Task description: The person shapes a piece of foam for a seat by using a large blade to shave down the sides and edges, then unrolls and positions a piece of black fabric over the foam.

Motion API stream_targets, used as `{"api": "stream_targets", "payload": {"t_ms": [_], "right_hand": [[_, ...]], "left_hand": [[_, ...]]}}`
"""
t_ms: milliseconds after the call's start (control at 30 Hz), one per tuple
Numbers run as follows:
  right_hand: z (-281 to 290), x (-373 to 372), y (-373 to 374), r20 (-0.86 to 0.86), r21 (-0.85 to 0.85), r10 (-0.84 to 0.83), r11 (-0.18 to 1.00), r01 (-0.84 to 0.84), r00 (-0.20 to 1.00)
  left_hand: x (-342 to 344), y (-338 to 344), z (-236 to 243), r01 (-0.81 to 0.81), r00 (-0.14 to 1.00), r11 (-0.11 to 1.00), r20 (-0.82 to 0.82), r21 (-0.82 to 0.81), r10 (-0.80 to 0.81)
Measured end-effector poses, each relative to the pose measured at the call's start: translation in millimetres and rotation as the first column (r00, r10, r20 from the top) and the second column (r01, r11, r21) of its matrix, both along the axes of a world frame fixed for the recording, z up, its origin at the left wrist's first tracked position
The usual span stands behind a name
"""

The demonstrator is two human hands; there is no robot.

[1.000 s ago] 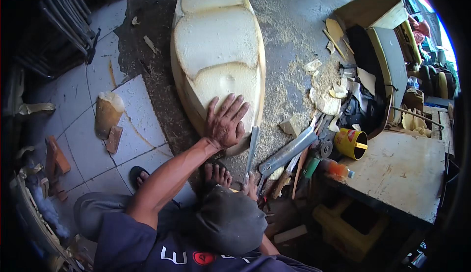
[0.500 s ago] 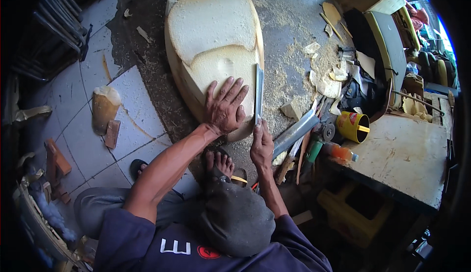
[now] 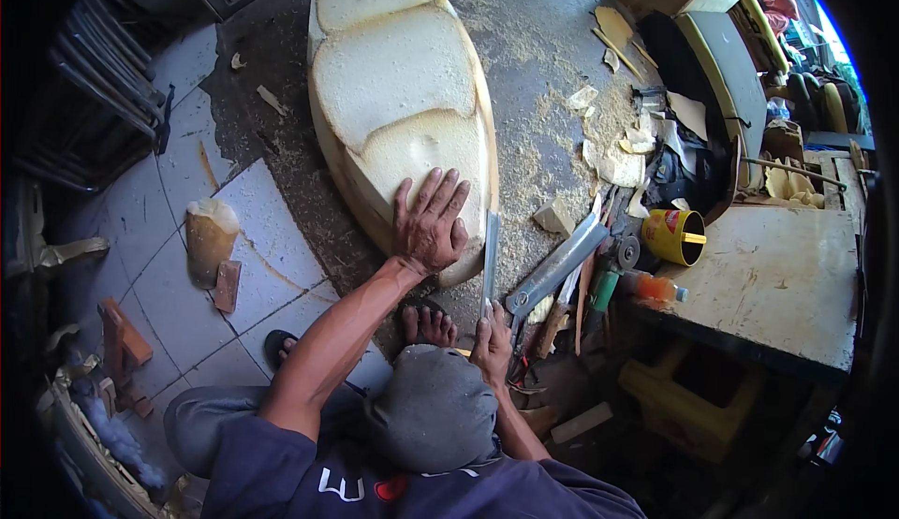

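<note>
A long cream foam block (image 3: pixel 398 79), shaped like a motorcycle seat with raised and dished sections, lies on the floor before me. My left hand (image 3: pixel 431 224) rests on its near end, palm down and fingers spread. My right hand (image 3: pixel 493 346) is closed around the near end of a long, narrow metal blade (image 3: pixel 492 248). The blade points away from me, its far part close along the right side of the foam's near end. Whether its edge touches the foam, I cannot tell.
Foam crumbs and scraps cover the floor at the right. Near my right hand lie a grey metal bar (image 3: pixel 557 271), a green-bodied grinder (image 3: pixel 607 285) and a yellow tin (image 3: pixel 672 236). A low wooden table (image 3: pixel 758 280) stands right. Left are a foam chunk (image 3: pixel 210 238) and a brick-coloured block (image 3: pixel 228 285).
My right hand has drawn the blade back toward me, along the foam's right side. The left hand remains spread on the foam. The whole view has shifted slightly.
</note>
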State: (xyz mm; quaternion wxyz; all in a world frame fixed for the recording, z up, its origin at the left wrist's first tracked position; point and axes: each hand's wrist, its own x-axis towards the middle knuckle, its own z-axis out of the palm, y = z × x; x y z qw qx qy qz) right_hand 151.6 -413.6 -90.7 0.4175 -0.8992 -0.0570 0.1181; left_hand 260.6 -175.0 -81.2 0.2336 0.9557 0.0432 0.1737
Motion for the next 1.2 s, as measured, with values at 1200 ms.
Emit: {"api": "stream_targets", "payload": {"t_ms": [1200], "right_hand": [[-22, 3, 15, 0.008, -0.01, -0.073, 0.997, 0.074, 0.997]], "left_hand": [[-1, 7, -2, 0.002, 0.999, 0.991, -0.039, 0.133, 0.003]]}}
